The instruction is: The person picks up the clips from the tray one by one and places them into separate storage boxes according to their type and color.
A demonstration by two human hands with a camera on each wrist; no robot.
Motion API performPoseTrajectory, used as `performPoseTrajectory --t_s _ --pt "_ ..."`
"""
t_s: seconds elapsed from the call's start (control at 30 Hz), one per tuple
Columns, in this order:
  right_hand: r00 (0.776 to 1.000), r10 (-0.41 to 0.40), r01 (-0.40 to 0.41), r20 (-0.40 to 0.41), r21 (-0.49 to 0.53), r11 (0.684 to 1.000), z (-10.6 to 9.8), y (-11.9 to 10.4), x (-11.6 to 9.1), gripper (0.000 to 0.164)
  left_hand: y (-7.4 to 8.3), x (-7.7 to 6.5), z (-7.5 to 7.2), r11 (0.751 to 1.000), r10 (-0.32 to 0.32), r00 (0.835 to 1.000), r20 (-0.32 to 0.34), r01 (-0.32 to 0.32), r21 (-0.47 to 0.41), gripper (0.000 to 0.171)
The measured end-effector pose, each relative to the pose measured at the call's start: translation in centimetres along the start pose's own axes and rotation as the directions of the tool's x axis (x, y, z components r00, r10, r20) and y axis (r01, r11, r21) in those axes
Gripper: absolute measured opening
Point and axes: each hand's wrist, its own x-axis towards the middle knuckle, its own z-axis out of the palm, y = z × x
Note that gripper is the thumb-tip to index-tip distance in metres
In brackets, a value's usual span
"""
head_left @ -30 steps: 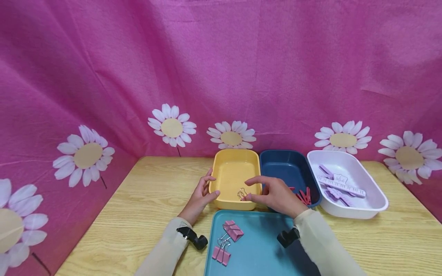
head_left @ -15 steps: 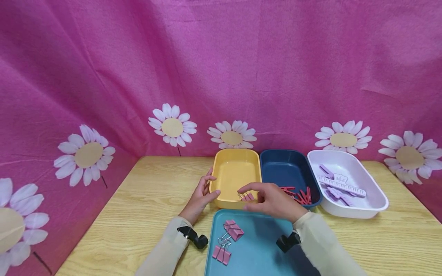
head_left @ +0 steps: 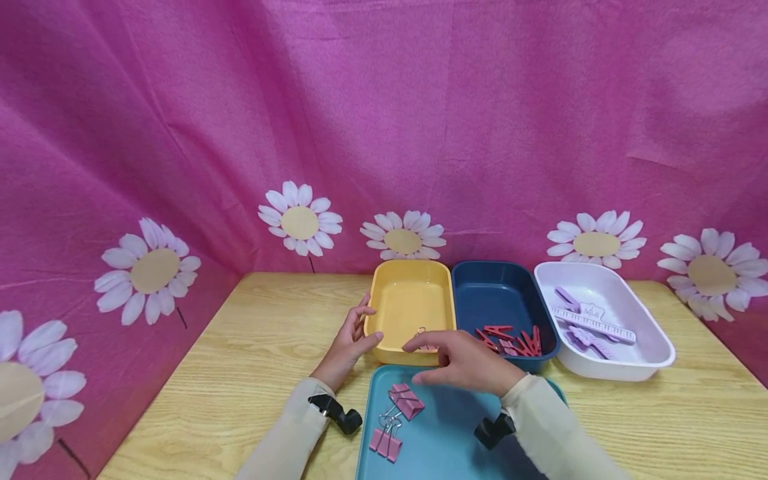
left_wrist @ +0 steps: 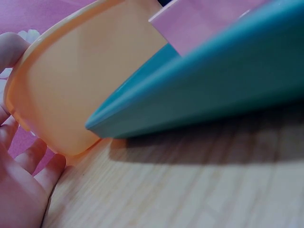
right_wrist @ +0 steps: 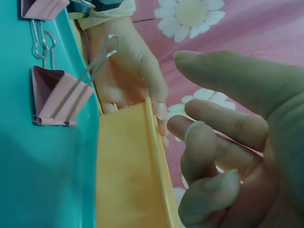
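Note:
My left hand (head_left: 348,343) grips the left side of the yellow bin (head_left: 408,293), its thumb (right_wrist: 154,78) at the rim. In that bin's front lies a pink binder clip (head_left: 422,330), mostly hidden behind the fingers of my right hand (head_left: 471,360). Thumb and fingers of the right hand are spread apart with nothing between them, over the bin's front edge and the far part of the teal tray (head_left: 450,440). Two larger pink binder clips lie at the tray's left: a tilted one (head_left: 406,400) and a nearer one (head_left: 385,443), their wire handles overlapping.
Beside the yellow bin stands a navy bin (head_left: 495,300) with several red clothespins (head_left: 528,341) at its front. Farther right, a white bin (head_left: 648,323) contains lilac clips, one patterned like piano keys (head_left: 594,325). A pink daisy-print curtain (head_left: 384,133) hangs behind the table.
My right hand has let go of the small binder clip in the yellow bin and drawn back toward the teal tray. More clothespins show in the navy bin. The left hand stays put.

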Motion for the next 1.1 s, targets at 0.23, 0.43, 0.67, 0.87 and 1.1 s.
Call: performPoseTrajectory --t_s 0.23,0.43,0.67,0.87,1.1 --pt "0.999 0.003 -0.004 0.049 0.008 1.000 0.8 -0.2 0.1 0.046 -0.8 0.4 -0.3 1.000 -0.023 1.000 -0.006 0.023 0.000 0.049" --pt "0.996 0.016 -0.016 0.092 -0.002 1.000 1.5 -0.1 0.1 0.046 -2.4 1.0 -0.6 1.000 0.001 1.000 -0.023 -0.001 -0.006 0.047" --pt "0.992 0.003 -0.001 0.130 -0.013 1.000 2.2 0.1 0.4 0.047 -2.8 0.9 -0.6 0.999 0.035 0.999 -0.024 -0.035 -0.003 0.046" --pt "0.988 0.024 -0.028 0.155 0.027 0.999 2.7 0.3 0.5 0.047 -2.8 0.9 -0.6 0.999 0.042 0.999 -0.021 -0.042 -0.003 0.047" --pt "0.985 0.047 -0.049 0.165 0.013 0.999 3.1 0.4 0.7 0.050 -2.7 1.0 -0.6 1.000 0.027 0.999 -0.029 -0.027 -0.009 0.045"
